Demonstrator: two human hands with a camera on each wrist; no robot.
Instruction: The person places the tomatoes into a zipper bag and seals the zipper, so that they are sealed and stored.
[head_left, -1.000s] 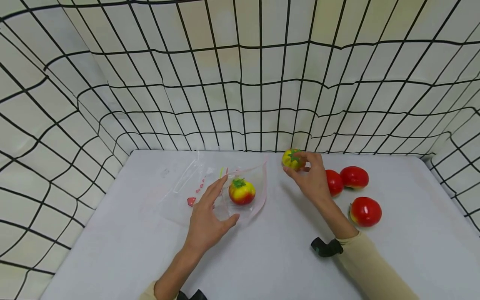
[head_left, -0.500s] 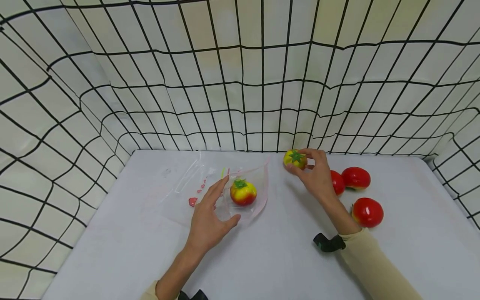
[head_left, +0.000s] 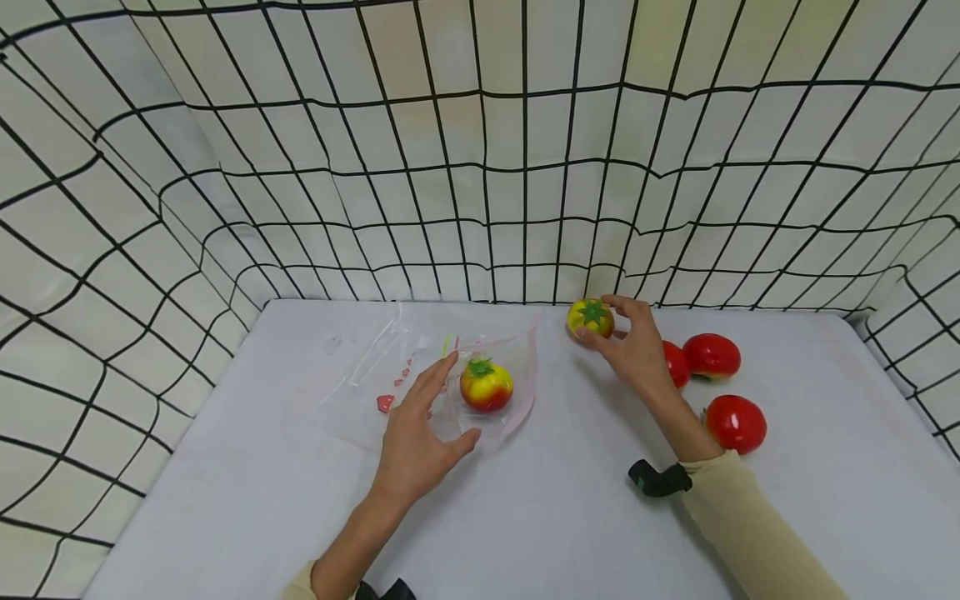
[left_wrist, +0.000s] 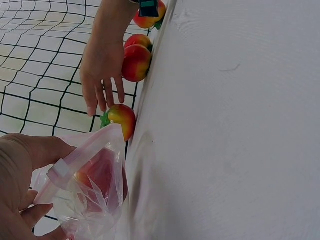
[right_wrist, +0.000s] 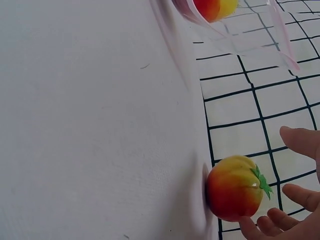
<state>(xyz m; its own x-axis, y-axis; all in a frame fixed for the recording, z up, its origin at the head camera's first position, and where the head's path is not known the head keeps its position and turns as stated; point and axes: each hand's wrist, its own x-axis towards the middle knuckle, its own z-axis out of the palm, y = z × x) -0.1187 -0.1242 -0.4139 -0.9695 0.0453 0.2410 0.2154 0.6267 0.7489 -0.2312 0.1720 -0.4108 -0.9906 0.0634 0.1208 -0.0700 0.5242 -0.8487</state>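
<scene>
Since the earlier frames the right forearm had shifted slightly, its beige sleeve [head_left: 753,521] now reaching the edge of the nearest red tomato [head_left: 738,421], and the yellow-topped tomato [head_left: 591,318] had turned its calyx more toward the head camera. Behind stood a black wire net [head_left: 524,167]; before it, the white desk [head_left: 247,483]. A clear plastic bag [head_left: 390,375] lay there, one red-and-yellow tomato [head_left: 487,387] inside. The left hand [head_left: 416,450] was at the bag, thumb and fingers wide apart. The right hand [head_left: 633,346] was wide too, fingers loose about the yellow-topped tomato near the desk's far edge. The step looked like taking hold of that tomato; the next move seemed to call for a firmer grip. In the head view the thumb overlapped the fruit; the right wrist view showed it standing clear. Only the left wrist view showed the bag's pink-edged mouth gaping.
</scene>
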